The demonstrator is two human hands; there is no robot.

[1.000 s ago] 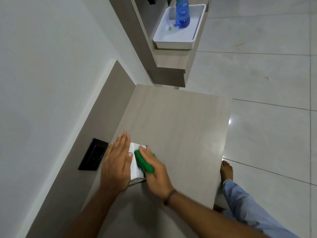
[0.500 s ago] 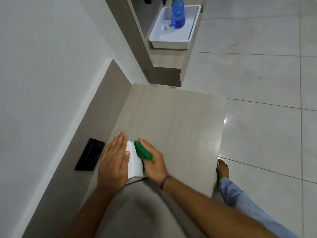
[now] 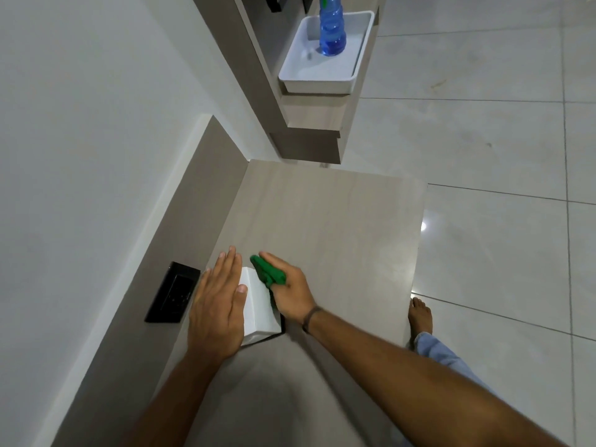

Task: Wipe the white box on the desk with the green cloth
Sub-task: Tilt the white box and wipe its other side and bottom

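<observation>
Desk (image 3: 338, 221); green cloth (image 3: 268, 273) now farther up white box (image 3: 256, 301).

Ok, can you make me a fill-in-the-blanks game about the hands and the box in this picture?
1. The right hand presses a bunched cloth of the colour ____ against the small white cardboard box.
2. The left hand lies ____ on the box, fingers straight.
3. The box stands on the pale wooden ____.
4. The blue plastic bottle stands inside a white ____.

Missing words: green; flat; desk; tray
</observation>
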